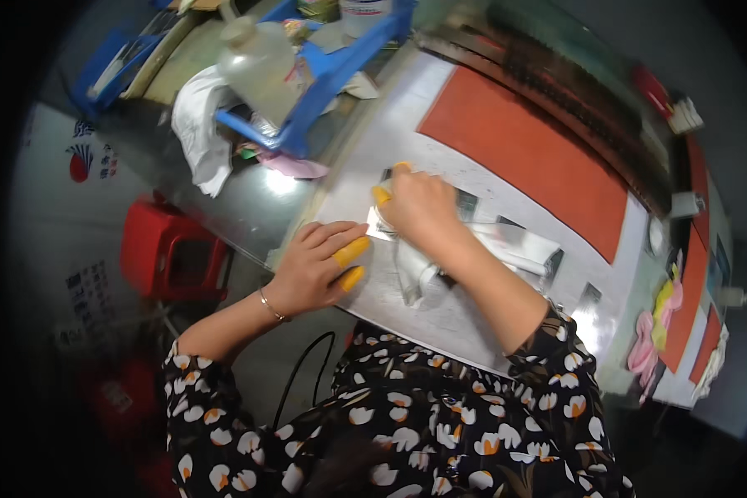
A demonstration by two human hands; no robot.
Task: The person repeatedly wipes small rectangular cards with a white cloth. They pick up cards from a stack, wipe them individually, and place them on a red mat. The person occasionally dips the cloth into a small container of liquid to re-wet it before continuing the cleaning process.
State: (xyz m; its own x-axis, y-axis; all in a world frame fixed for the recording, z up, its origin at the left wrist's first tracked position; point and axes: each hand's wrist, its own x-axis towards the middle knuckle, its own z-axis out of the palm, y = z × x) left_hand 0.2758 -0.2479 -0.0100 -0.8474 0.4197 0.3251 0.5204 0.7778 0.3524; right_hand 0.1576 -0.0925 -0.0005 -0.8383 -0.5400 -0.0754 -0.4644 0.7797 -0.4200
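My left hand (317,264) rests at the left edge of the white work surface (372,292), fingers stretched out, with yellow finger covers on the thumb and a finger. It holds nothing that I can see. My right hand (423,203) is curled low over the surface, with yellow covers on its thumb and a fingertip. What lies between its fingers is too small and blurred to name. A dark flat piece (466,202) shows beside it. White crumpled cloth (415,270) lies below my right wrist, and more white material (516,246) spreads to the right of it.
An orange-red sheet (527,158) lies on the far part of the surface, before a dark long rack (568,75). A blue basket (349,62) with a translucent bottle (257,66) stands at the far left. A red stool (170,249) is on the floor.
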